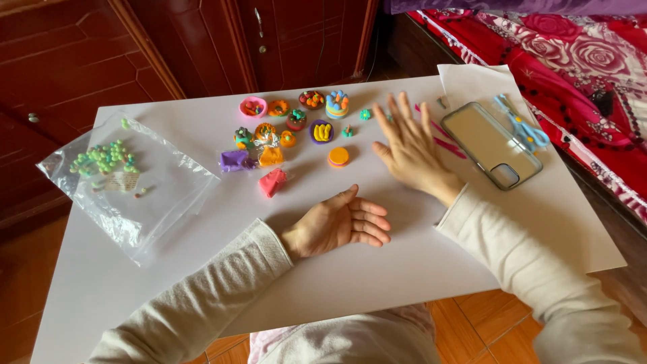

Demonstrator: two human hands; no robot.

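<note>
My left hand (340, 224) rests palm up on the white table (350, 276), fingers loosely apart and holding nothing. My right hand (409, 148) lies flat, palm down, fingers spread, just left of a phone (490, 143) lying face down in a clear case. Several small colourful clay cakes and sweets (296, 121) sit in a cluster beyond my left hand. A pink clay lump (271, 182) and an orange round piece (338, 156) are the nearest of them. Pink strips (446, 145) show from under my right hand.
A clear plastic bag (135, 182) with small green beads lies at the table's left. Blue scissors (524, 128) sit on a white paper sheet (482, 77) beside the phone. A red flowered bed cover (579, 61) is to the right, dark wooden cabinets (202, 40) behind.
</note>
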